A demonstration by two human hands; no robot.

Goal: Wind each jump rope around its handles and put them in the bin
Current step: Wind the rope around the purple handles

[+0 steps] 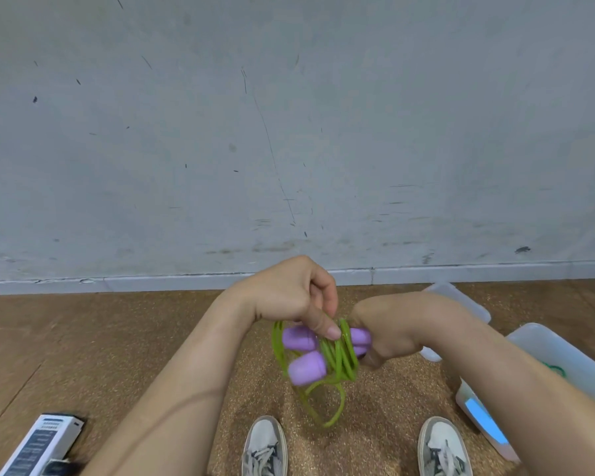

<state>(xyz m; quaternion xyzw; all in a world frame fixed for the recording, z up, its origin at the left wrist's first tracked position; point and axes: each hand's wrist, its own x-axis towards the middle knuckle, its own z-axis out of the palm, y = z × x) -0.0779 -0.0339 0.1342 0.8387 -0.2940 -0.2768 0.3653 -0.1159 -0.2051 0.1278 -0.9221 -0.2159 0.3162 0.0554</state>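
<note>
A jump rope with two purple handles (306, 367) and a green cord (340, 357) hangs in front of me above the floor. Several turns of the cord wrap the handles at their middle, and a loose loop dangles below. My left hand (289, 297) pinches the green cord on top of the handles with thumb and fingers. My right hand (392, 331) grips the right ends of the handles. The translucent bin (543, 352) stands on the floor at the right, partly behind my right forearm, with something green inside.
My two grey sneakers (265, 448) stand on a brown speckled mat. A white box with dark print (42, 444) lies at the lower left. A translucent lid (461, 300) lies behind the bin. A grey wall runs across the back.
</note>
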